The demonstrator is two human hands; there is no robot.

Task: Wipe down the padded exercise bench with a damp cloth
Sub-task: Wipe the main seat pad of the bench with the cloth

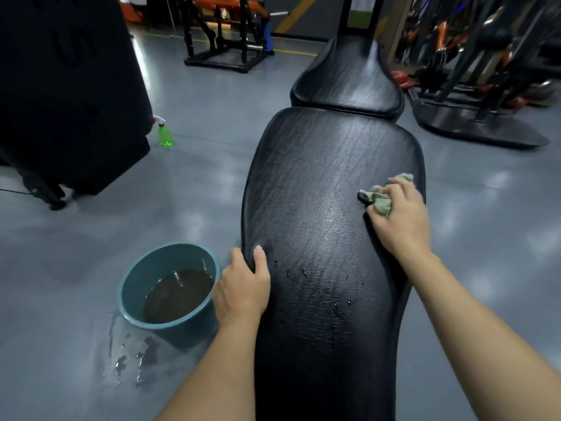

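Black padded bench (318,183) lies between hands. Right hand (400,220) bunches green cloth (379,199) under fingers, pressed to bench; left hand (243,287) clamps bench edge, thumb on top. Best: long overlapping strokes, firm pressure, catch droplets (318,287) beside left hand.

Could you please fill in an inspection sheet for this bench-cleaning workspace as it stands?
Surface: bench is black and padded, with wet streaks across the middle and droplets at the near end.
Job's things: cloth is bunched on the bench's right side; bucket of dark water stands on the floor left of the bench.
Clutter: green spray bottle stands on the floor by a black machine; puddle beside the bucket.
Grippers: left hand grips the bench's left edge; right hand holds the cloth against the bench.
Cables: thin dark line on the floor at far left, perhaps a cord.
Surroundings: grey floor; racks beyond.
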